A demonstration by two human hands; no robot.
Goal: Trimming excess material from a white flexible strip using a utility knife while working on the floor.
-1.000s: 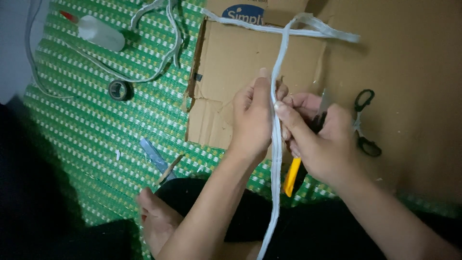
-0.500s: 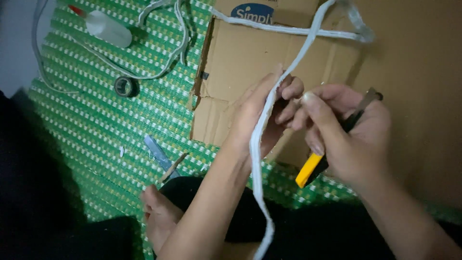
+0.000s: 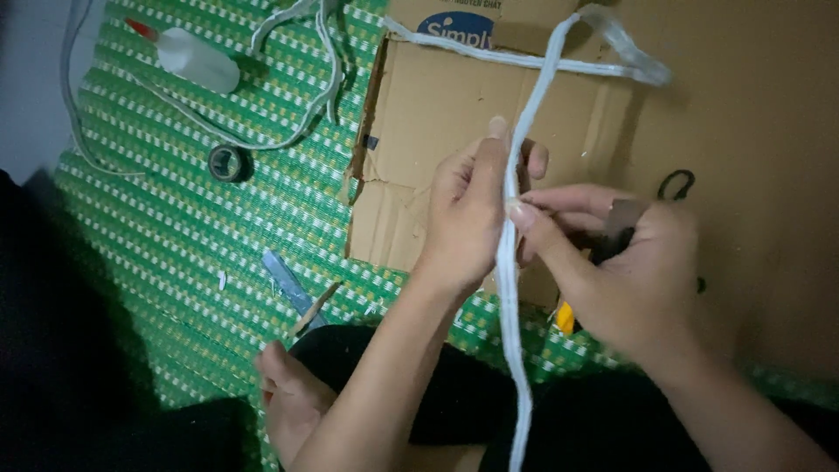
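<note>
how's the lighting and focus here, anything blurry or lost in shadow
Head view: dim, uneven light; the lower left corner and lap fall into near-black shadow. The left hand, right hand and white strip are slightly soft. The bottle and tape roll on the green mat read clearly. No glare on the cardboard.

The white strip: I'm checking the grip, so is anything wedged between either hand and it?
Nothing visible. The left hand wraps the white strip directly, and the right hand pinches it with bare fingers, though that hand also holds a yellow-handled tool lower in the palm.
</note>
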